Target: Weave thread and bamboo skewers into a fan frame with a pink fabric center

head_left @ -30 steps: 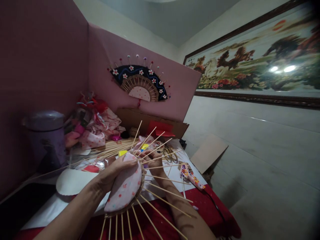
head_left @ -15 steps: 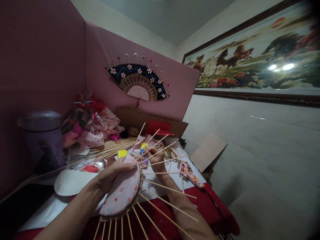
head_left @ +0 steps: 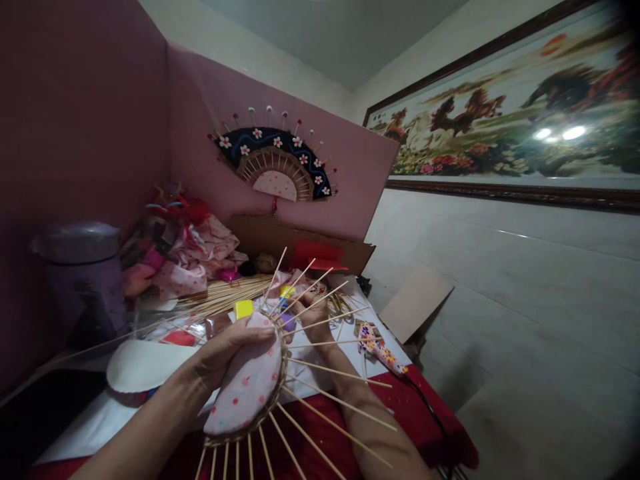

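Observation:
My left hand (head_left: 227, 350) grips a fan frame, its thumb lying over the half-round base (head_left: 249, 387) of pale pink cloth with coloured dots. Thin wooden sticks (head_left: 345, 398) fan out from the base's curved edge. Brown cord (head_left: 283, 373) runs along that edge, around the foot of the sticks. On the far side, my right hand (head_left: 314, 313) is among the upper sticks with fingers pinched together. Sticks partly cover its fingertips, so what they hold cannot be made out.
A finished-looking dark fan with white flowers (head_left: 277, 147) hangs on the pink board. Behind my hands lie bundled sticks (head_left: 225, 293), a yellow block (head_left: 244, 308) and heaped cloth (head_left: 215, 243). A flower-patterned glue gun (head_left: 383, 353) lies right; a lidded purple container (head_left: 85, 287) stands left.
The fan frame has tilted a little, its lower end shifting right and its upper stick tips slightly left. My right hand stays pinched at nearly the same spot among the sticks.

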### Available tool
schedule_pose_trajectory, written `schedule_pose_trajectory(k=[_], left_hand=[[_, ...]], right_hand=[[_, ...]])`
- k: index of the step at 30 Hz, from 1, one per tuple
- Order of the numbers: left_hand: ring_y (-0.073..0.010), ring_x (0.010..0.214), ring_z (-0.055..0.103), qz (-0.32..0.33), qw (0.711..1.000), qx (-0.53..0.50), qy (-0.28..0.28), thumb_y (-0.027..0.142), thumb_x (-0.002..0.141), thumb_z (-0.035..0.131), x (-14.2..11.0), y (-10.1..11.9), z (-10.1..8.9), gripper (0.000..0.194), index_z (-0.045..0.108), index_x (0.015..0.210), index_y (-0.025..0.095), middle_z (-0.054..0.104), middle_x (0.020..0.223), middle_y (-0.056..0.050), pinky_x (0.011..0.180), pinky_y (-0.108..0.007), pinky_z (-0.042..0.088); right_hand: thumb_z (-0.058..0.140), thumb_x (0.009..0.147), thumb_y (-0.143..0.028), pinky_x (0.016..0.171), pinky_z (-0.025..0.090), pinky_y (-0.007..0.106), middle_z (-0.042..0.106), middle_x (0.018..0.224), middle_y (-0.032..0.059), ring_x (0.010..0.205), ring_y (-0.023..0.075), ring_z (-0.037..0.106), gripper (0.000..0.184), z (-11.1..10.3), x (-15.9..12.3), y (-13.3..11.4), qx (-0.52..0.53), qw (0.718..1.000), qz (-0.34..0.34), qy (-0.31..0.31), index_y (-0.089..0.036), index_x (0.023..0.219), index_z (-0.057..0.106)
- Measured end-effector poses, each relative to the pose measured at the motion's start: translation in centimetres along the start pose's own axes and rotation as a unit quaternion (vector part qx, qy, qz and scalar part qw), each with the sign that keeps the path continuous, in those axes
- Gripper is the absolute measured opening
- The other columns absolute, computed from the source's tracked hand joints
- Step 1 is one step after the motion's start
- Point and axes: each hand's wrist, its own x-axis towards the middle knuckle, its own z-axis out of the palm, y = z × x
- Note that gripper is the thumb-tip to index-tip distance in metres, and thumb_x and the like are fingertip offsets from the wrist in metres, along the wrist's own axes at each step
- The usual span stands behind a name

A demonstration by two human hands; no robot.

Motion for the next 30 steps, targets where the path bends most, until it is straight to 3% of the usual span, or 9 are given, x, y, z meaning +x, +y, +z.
schedule_pose_trajectory(k=[2,3,7,14,20,24,30], left_hand=[[-0.0192,0.059,0.066,-0.004,1.000,-0.002,0.003,0.018,0.065,0.072,0.0,0.0,0.0,0.025,0.064,0.086,0.009,0.071,0.072,-0.012,0.059,-0.028,0.052],[-0.0194,0.059,0.066,-0.006,1.000,-0.002,0.003,0.018,0.065,0.072,0.0,0.1,-0.1,0.025,0.064,0.086,0.009,0.071,0.072,-0.012,0.059,-0.028,0.052],[-0.0205,0.059,0.067,-0.015,1.000,-0.002,0.004,0.018,0.066,0.071,0.0,0.1,-0.1,0.024,0.064,0.086,0.008,0.071,0.071,-0.014,0.057,-0.028,0.053],[-0.0208,0.059,0.067,-0.012,1.000,-0.005,0.004,0.015,0.066,0.071,0.3,0.1,-0.3,0.020,0.064,0.082,0.007,0.071,0.072,-0.015,0.057,-0.029,0.053],[-0.0212,0.060,0.067,-0.043,0.999,-0.002,0.007,0.015,0.068,0.069,0.5,-0.1,-0.4,0.020,0.064,0.085,0.006,0.071,0.075,-0.017,0.058,-0.029,0.053],[-0.0206,0.057,0.067,-0.055,0.998,-0.001,0.021,0.014,0.067,0.070,0.6,-0.2,-0.2,0.020,0.063,0.085,0.007,0.072,0.075,-0.015,0.055,-0.028,0.053],[-0.0241,0.063,0.068,-0.047,0.999,-0.008,-0.014,0.013,0.065,0.070,0.6,-0.7,0.0,0.021,0.061,0.083,0.008,0.072,0.077,-0.016,0.059,-0.033,0.054]], right_hand=[[0.065,0.077,-0.032,0.059,0.044,0.026,0.057,0.061,-0.0029,0.060,0.0123,0.054,0.021,-1.0,0.8,0.4,-0.023,0.999,-0.012,0.019,-0.013,0.068,0.063],[0.065,0.075,-0.032,0.057,0.041,0.025,0.055,0.058,-0.0035,0.058,0.0116,0.051,0.021,-1.6,1.3,0.5,-0.033,0.999,-0.018,0.035,-0.014,0.065,0.062],[0.064,0.073,-0.037,0.054,0.035,0.024,0.056,0.059,-0.0023,0.056,0.0117,0.046,0.023,-3.7,2.5,0.8,-0.067,0.992,-0.033,0.105,-0.015,0.069,0.062],[0.059,0.076,-0.042,0.056,0.041,0.026,0.058,0.064,-0.0007,0.058,0.0141,0.052,0.025,-5.0,3.3,1.6,-0.080,0.975,-0.064,0.197,-0.017,0.076,0.057],[0.054,0.081,-0.041,0.060,0.041,0.025,0.058,0.069,0.0000,0.061,0.0136,0.053,0.025,-5.3,3.2,1.1,-0.105,0.962,-0.109,0.227,-0.017,0.079,0.057],[0.060,0.076,-0.045,0.055,0.038,0.024,0.053,0.061,-0.0024,0.056,0.0123,0.048,0.029,-5.9,3.5,1.1,-0.089,0.958,-0.098,0.254,-0.017,0.074,0.055],[0.058,0.074,-0.045,0.054,0.038,0.024,0.048,0.061,-0.0034,0.054,0.0108,0.043,0.029,-6.6,4.2,2.0,-0.035,0.964,-0.086,0.250,-0.017,0.072,0.052]])
